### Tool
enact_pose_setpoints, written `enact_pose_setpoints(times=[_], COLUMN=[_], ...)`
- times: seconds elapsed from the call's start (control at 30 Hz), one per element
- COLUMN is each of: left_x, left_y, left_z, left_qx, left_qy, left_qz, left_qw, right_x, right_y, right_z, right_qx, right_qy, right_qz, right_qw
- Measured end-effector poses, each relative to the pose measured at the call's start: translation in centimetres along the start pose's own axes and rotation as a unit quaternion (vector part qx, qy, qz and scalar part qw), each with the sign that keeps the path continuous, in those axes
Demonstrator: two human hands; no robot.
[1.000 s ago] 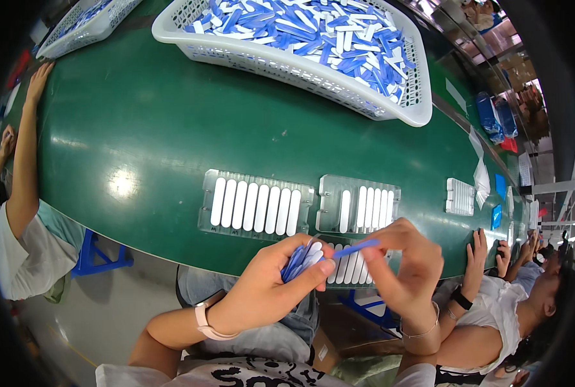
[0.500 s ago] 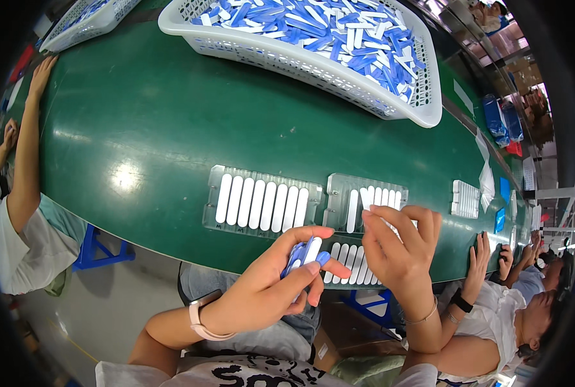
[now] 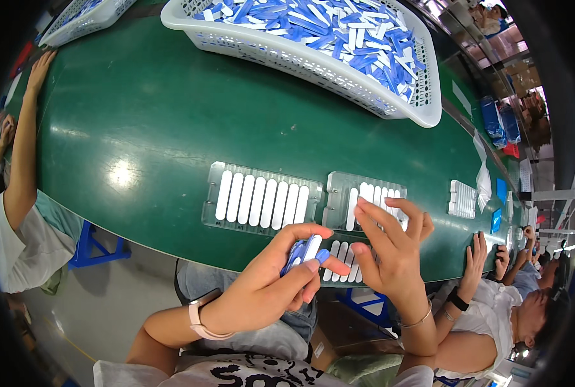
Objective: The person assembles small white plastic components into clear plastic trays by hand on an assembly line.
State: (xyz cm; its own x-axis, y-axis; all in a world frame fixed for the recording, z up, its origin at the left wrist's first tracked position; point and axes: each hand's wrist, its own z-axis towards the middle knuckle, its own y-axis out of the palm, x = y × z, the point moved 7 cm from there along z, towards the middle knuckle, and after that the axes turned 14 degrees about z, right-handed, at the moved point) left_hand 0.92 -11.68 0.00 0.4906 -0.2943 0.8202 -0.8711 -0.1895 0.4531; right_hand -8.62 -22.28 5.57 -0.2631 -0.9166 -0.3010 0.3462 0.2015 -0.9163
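Note:
My left hand (image 3: 265, 280) is closed around a small bundle of blue and white rounded strips (image 3: 307, 251). My right hand (image 3: 394, 261) hovers over a clear slotted tray (image 3: 336, 193), its fingers spread and nothing visible between them. The index fingertip is at or just above the lower end of a white strip (image 3: 366, 190) there; I cannot tell whether they touch. Several white strips stand side by side in that tray, partly covered by my fingers. To its left lies another clear tray (image 3: 314, 203) with a row of white strips (image 3: 253, 201). Nearer me, a third group of white strips (image 3: 336, 261) is partly hidden by my hands.
A white perforated basket (image 3: 287, 61) heaped with blue and white strips stands at the far side of the green table (image 3: 152, 122). Another basket (image 3: 87, 29) sits far left. Co-workers' hands rest at the left (image 3: 39, 74) and right (image 3: 474, 264); a further tray (image 3: 462, 200) lies right.
The fingers of my right hand have spread apart and lifted off the white strip, which now lies straight beside the others in the tray. My left hand keeps its bundle.

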Motion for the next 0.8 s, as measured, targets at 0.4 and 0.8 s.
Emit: enact_pose_setpoints(times=[0.4, 0.8], left_x=[-0.1, 0.2], left_y=[0.6, -0.3], left_z=[-0.3, -0.7], left_qx=[0.009, 0.017], left_qy=[0.040, 0.051], left_qz=[0.012, 0.091], left_qw=[0.999, 0.994], right_x=[-2.7, -1.0], right_y=[-1.9, -1.6], right_z=[0.0, 1.5], right_qx=[0.094, 0.061], right_qy=[0.070, 0.115], right_qz=[0.085, 0.245], right_qw=[0.989, 0.961])
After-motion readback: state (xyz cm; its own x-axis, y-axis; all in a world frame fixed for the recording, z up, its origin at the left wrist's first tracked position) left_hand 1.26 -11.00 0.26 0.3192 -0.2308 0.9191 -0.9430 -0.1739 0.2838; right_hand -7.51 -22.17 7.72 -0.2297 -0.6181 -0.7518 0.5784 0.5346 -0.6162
